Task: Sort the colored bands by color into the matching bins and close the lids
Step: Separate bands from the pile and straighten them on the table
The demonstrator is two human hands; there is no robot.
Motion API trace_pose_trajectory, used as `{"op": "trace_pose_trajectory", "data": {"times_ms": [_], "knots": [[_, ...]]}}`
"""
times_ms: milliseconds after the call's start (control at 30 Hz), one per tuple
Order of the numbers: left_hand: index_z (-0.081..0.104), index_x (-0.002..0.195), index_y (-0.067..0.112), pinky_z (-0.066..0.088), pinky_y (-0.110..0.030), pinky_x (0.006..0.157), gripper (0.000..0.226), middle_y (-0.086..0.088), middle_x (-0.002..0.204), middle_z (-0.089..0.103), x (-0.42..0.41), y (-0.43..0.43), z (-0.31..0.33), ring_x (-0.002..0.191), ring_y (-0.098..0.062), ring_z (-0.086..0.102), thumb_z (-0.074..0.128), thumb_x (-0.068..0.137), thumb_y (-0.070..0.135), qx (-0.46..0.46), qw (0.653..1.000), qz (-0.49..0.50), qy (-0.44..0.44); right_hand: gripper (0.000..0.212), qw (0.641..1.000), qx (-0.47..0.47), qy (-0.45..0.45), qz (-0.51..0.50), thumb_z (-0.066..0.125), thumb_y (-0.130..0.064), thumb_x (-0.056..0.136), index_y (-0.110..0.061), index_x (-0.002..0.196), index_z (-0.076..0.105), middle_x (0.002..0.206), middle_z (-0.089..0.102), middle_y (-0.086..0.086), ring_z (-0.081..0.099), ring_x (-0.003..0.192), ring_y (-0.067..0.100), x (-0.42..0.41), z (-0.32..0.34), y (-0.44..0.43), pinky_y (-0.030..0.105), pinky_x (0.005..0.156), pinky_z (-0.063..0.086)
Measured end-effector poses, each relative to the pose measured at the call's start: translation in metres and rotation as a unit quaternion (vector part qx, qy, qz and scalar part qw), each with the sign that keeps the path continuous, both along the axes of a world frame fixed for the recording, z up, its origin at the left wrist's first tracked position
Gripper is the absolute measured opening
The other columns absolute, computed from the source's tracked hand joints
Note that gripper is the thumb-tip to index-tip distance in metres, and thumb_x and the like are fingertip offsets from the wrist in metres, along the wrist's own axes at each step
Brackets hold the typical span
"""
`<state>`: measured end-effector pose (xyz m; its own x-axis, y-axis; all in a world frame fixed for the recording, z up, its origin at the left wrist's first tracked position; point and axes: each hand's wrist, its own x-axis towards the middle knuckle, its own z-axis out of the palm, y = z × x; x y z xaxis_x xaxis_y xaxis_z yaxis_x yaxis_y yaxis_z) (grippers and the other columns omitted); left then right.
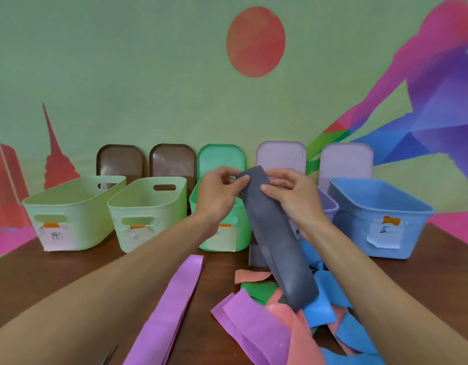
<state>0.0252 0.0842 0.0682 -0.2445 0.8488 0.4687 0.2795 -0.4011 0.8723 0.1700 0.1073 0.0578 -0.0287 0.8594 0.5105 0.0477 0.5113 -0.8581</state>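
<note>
A long grey band (pixel 275 241) hangs from both hands above the table. My left hand (pixel 219 191) pinches its top left corner, and my right hand (pixel 293 196) pinches its right edge just below the top. The band's lower end reaches a heap of purple, salmon, green and blue bands (pixel 288 320). One purple band (pixel 172 306) lies apart to the left. Behind stand a row of open bins: two pale green (pixel 77 206) (pixel 148 209), one mint green (pixel 227 238), one lilac (pixel 329 206), partly hidden, and one blue (pixel 380 217).
Lids lean upright on the wall behind the bins: two brown (pixel 119 160) (pixel 172 160), one green (pixel 221 159), two lilac (pixel 281 156) (pixel 346 162). Each bin carries a taped paper label. The brown table (pixel 69 262) runs to the painted wall.
</note>
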Motion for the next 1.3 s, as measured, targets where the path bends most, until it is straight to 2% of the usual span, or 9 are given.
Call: {"op": "trace_pose_trajectory", "data": {"times_ms": [133,267,500,700,800,933,1067,1233,1300], "knots": [[0.068,0.086,0.014,0.04,-0.01,0.05,0.005,0.006,0.066,0.062,0.008,-0.005,0.04,0.051,0.003,0.052,0.063,0.089,0.015,0.042,0.998,-0.025,0.05,0.008,0.999,0.033,0.005,-0.029,0.06,-0.017,0.092,-0.015,0.092,0.067,0.083,0.068,0.004,0.058,0.065,0.005,0.008,0.028,-0.006,0.009,0.057,0.044],[0.067,0.077,0.02,0.042,-0.019,0.057,0.014,0.003,0.069,0.062,0.013,-0.016,0.072,0.058,-0.004,0.051,0.063,0.089,0.015,0.046,0.994,-0.052,0.086,0.012,0.995,0.064,0.023,-0.068,0.059,-0.02,0.092,-0.013,0.092,0.07,0.08,0.068,0.001,0.053,0.051,-0.002,0.013,0.06,-0.01,0.01,0.053,0.041],[0.065,0.098,0.01,0.046,-0.024,0.063,0.013,0.001,0.079,0.065,0.004,-0.035,0.08,0.063,-0.006,0.059,0.064,0.088,0.02,0.055,0.996,-0.064,0.001,0.004,0.993,0.097,0.03,-0.054,0.067,-0.01,0.086,-0.011,0.086,0.071,0.074,0.066,-0.005,0.053,0.053,-0.009,0.002,0.095,-0.031,0.009,0.057,0.044],[0.057,0.12,0.011,0.049,-0.025,0.077,0.034,-0.001,0.113,0.067,0.002,-0.045,0.041,0.096,-0.012,0.063,0.06,0.091,0.028,-0.088,0.983,-0.14,0.076,0.009,0.987,0.119,0.086,-0.062,0.068,-0.009,0.085,-0.016,0.079,0.07,0.067,0.064,-0.004,0.047,0.048,-0.001,-0.017,0.111,-0.048,0.016,0.056,0.043],[0.059,0.12,0.009,0.05,-0.02,0.075,0.031,0.001,0.111,0.067,-0.004,-0.054,0.026,0.091,-0.009,0.064,0.056,0.094,0.026,-0.14,0.972,-0.169,0.083,0.018,0.983,0.123,0.108,-0.081,0.068,-0.01,0.084,-0.023,0.072,0.068,0.06,0.062,-0.004,0.047,0.045,0.004,-0.025,0.113,-0.055,0.023,0.059,0.045],[0.065,0.113,0.006,0.05,-0.034,0.09,0.028,-0.008,0.11,0.07,-0.026,-0.065,0.021,0.095,-0.017,0.066,0.056,0.094,0.024,-0.146,0.971,-0.179,0.059,0.016,0.978,0.112,0.125,-0.122,0.066,-0.012,0.085,-0.022,0.073,0.067,0.052,0.06,-0.002,0.054,0.045,0.009,-0.035,0.102,-0.057,0.032,0.06,0.05],[0.067,0.109,0.005,0.052,-0.036,0.086,0.027,-0.009,0.105,0.072,-0.055,-0.078,0.021,0.097,-0.023,0.068,0.06,0.092,0.025,-0.109,0.985,-0.125,0.041,0.015,0.979,0.088,0.148,-0.108,0.062,-0.006,0.088,-0.016,0.076,0.063,0.057,0.062,0.003,0.058,0.043,0.01,-0.049,0.093,-0.055,0.028,0.057,0.054],[0.067,0.09,0.013,0.042,-0.015,0.058,0.027,0.003,0.078,0.068,-0.102,-0.104,0.014,0.065,-0.005,0.059,0.058,0.091,0.038,-0.082,0.989,-0.044,0.114,0.017,0.986,0.066,0.127,-0.08,0.062,-0.001,0.084,-0.015,0.075,0.062,0.056,0.063,0.002,0.062,0.05,0.015,-0.08,0.085,-0.054,0.028,0.059,0.055],[0.06,0.08,0.012,0.037,-0.019,0.056,0.034,0.001,0.07,0.059,-0.124,-0.115,0.005,0.061,-0.008,0.051,0.055,0.091,0.044,-0.105,0.984,-0.02,0.143,0.016,0.989,0.059,0.112,-0.082,0.061,-0.001,0.082,-0.016,0.074,0.061,0.055,0.063,0.0,0.064,0.051,0.017,-0.097,0.078,-0.054,0.029,0.061,0.056]]}}
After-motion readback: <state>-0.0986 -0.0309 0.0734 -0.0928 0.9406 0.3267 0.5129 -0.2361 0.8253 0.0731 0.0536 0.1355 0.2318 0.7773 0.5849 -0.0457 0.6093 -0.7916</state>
